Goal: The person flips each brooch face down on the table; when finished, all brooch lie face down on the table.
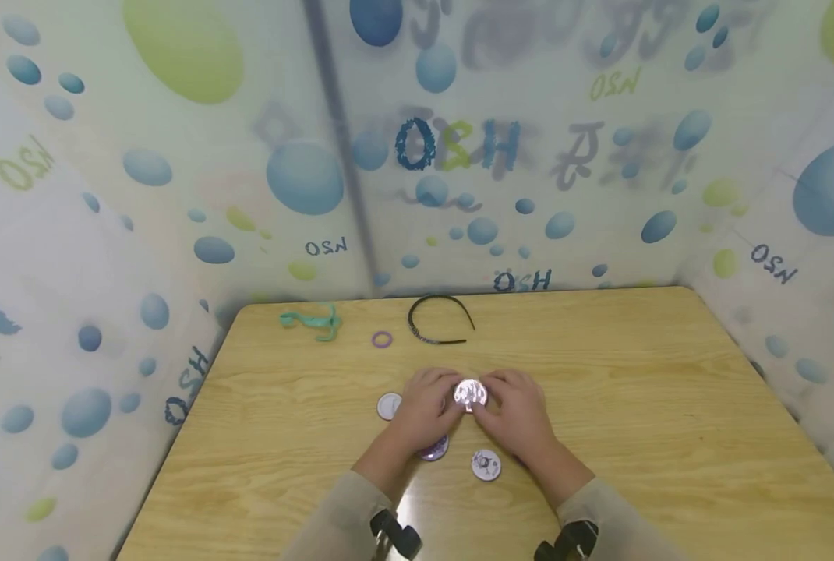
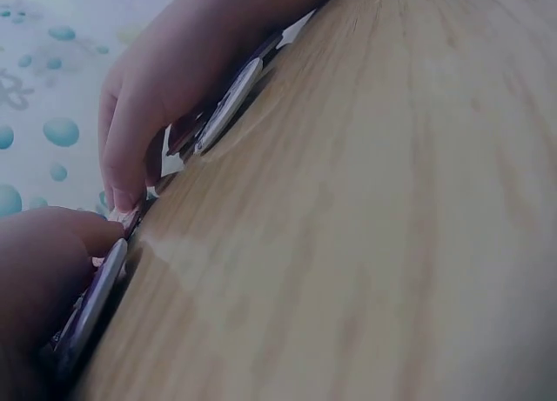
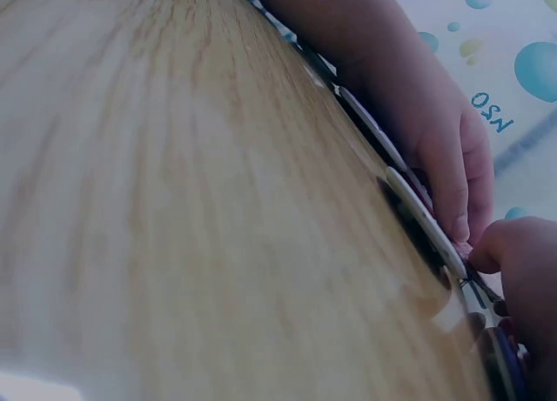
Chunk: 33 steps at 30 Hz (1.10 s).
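Both hands meet over the middle of the table around a shiny, silvery round badge-like disc. My left hand holds its left edge with thumb and fingers, while my right hand grips the right edge, the thumb lying on the disc's near part. A pale disc lies just left of the left hand. Partly under the left wrist is a purple disc. Nearer the front, a white disc with a dark drawing rests below the right hand. In the wrist views the held disc is mostly hidden by fingers.
Along the back of the wooden table lie a green hair claw-like piece, a purple ring and a black headband. Patterned walls enclose the table at the back and both sides.
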Tool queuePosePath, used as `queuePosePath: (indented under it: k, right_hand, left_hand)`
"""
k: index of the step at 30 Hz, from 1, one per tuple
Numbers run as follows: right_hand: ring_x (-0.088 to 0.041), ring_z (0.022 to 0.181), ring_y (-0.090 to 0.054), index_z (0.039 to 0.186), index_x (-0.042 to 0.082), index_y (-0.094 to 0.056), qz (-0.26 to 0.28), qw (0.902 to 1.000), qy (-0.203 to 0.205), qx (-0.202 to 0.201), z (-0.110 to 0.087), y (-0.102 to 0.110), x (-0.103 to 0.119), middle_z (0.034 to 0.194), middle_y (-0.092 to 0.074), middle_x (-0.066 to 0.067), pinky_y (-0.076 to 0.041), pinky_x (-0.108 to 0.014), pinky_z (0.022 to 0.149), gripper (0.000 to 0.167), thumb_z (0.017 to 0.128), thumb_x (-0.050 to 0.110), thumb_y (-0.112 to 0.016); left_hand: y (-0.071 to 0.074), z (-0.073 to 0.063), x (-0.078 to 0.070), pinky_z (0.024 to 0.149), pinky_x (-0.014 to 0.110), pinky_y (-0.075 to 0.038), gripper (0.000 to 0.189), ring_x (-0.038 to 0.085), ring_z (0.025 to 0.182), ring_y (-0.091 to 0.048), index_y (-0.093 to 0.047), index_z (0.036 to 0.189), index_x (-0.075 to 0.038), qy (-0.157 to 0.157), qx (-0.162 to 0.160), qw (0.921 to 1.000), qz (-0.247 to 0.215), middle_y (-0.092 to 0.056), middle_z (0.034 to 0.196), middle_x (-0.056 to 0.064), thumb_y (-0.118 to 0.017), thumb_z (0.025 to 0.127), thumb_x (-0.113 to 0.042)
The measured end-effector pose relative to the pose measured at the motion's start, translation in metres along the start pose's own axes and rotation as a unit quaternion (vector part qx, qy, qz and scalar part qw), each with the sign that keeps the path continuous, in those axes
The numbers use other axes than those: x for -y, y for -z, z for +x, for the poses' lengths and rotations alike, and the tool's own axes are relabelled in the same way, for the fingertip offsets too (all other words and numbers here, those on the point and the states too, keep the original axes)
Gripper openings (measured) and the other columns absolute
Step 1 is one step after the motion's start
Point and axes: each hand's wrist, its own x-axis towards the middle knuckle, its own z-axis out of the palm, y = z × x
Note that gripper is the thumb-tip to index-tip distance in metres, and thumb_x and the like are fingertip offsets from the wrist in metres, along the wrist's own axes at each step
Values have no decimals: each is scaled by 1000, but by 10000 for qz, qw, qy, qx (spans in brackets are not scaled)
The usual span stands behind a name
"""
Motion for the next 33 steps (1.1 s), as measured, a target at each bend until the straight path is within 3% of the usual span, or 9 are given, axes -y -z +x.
queuePosePath:
  k: [6, 16, 33]
  right_hand:
    - [-38, 124, -59, 126, 8, -77, -27, 10000, 25, 74, 0, 0, -1, 123, -72, -10, -41, -65, 107, 48, 85, 31, -85]
    - [-37, 125, -58, 126, 12, -77, 41, 9992, -267, 280, 1, 2, 2, 125, -71, -9, -40, -66, 108, 48, 81, 29, -84]
    - [-36, 129, -55, 123, 13, -79, 95, 9986, -361, 363, 1, 3, 2, 127, -69, -7, -37, -66, 110, 48, 82, 37, -87]
  left_hand:
    - [-1, -2, 1, 115, 55, -39, 49, 32, 133, -55, -68, 137, -9, -147, -82, 9998, 71, -65, 140, 8, -75, 97, -35]
    - [-2, -1, 4, 116, 54, -38, 51, 30, 134, -53, -70, 138, -17, -75, 84, 9997, 201, -63, 143, 4, -76, 95, -43]
    - [-2, 0, 2, 115, 54, -38, 52, 30, 133, -54, -72, 136, -15, -39, 104, 9995, 290, -64, 143, 5, -78, 95, -46]
